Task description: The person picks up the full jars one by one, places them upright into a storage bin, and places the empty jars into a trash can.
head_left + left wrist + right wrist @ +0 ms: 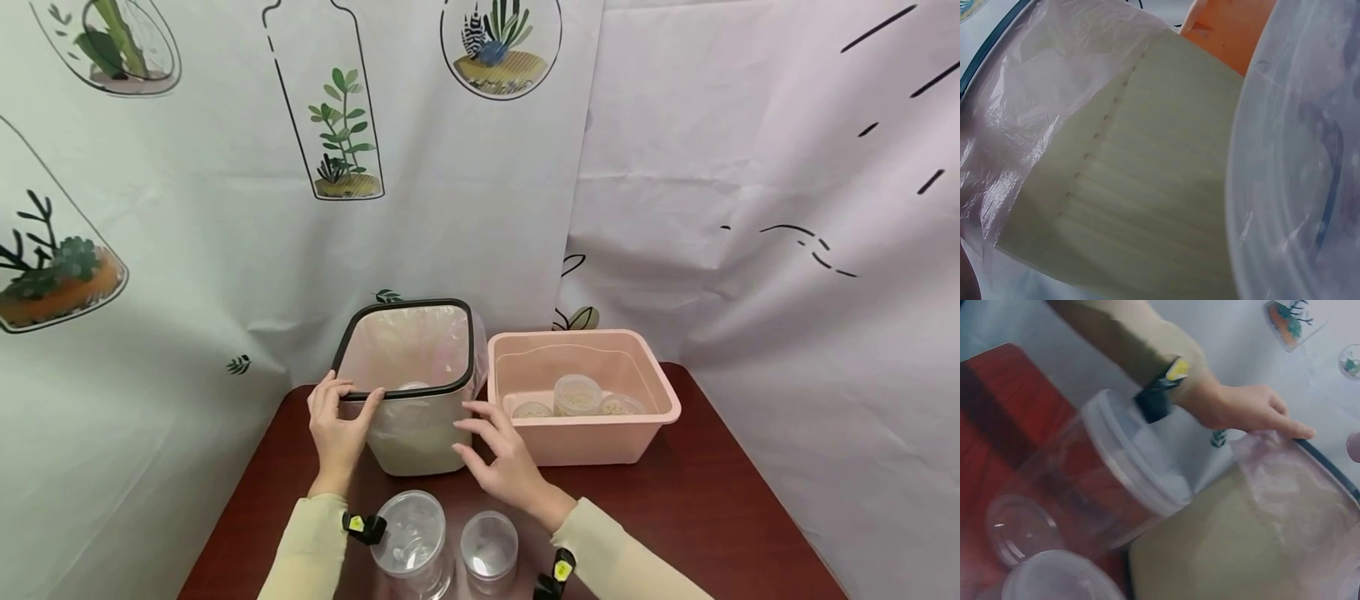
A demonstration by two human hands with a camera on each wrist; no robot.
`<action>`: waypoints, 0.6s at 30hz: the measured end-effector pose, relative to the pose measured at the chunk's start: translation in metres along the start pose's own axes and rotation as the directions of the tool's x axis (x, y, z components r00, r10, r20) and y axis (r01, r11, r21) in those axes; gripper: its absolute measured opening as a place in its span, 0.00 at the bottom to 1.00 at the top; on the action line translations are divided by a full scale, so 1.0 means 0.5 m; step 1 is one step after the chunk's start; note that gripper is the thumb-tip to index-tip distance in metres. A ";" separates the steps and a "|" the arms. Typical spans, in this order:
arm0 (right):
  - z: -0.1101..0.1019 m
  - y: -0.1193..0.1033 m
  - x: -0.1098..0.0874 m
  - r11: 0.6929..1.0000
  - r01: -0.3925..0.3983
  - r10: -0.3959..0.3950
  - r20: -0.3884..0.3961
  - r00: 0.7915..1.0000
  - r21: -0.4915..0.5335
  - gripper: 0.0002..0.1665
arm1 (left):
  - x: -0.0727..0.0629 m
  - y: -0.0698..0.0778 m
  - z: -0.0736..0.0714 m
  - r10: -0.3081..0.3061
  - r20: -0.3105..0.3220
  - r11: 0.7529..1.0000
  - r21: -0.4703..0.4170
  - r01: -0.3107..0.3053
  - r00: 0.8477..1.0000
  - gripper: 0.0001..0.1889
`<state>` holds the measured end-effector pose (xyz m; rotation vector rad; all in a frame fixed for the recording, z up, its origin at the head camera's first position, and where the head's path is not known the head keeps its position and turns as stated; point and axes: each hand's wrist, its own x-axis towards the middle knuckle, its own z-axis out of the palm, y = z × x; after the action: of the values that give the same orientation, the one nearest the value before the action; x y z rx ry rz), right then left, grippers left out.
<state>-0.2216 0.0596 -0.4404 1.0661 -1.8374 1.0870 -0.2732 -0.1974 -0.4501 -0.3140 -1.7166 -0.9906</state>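
Observation:
A pale trash bin (420,442) with a black rim ring (471,350) stands on the table, lined with a thin pinkish plastic bag (405,333). At the bin's front left corner my left hand (337,429) holds the rim, thumb and fingers on it. My right hand (502,458) is beside the bin's front right side, fingers spread and slightly bent, gripping nothing. In the left wrist view, the bag (1035,106) hangs over the outside of the ribbed bin wall (1147,169). The right wrist view shows my left hand (1250,409) at the rim.
A pink plastic basin (577,442) to the right of the bin holds several small clear containers (577,393). Between my forearms stand a large lidded clear jar (411,533) and a smaller one (489,546). A patterned cloth (465,225) hangs behind the dark red table (720,500).

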 end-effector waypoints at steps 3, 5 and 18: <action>-0.004 -0.007 -0.023 1.000 -0.005 0.005 0.015 1.000 -0.015 0.13 | 0.001 -0.001 -0.001 0.007 -0.003 1.000 0.002 -0.007 1.000 0.17; -0.007 -0.011 -0.034 1.000 -0.013 0.014 0.019 1.000 -0.022 0.13 | 0.002 -0.001 -0.001 0.011 -0.005 1.000 0.003 -0.011 1.000 0.17; -0.024 -0.011 -0.122 0.999 -0.043 0.045 0.034 0.998 -0.032 0.14 | 0.002 0.004 0.003 0.017 -0.027 1.000 -0.021 -0.017 1.000 0.16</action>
<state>-0.1912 0.0863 -0.4882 1.0365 -1.9074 1.0675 -0.2736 -0.1953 -0.4483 -0.3271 -1.6779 -0.9968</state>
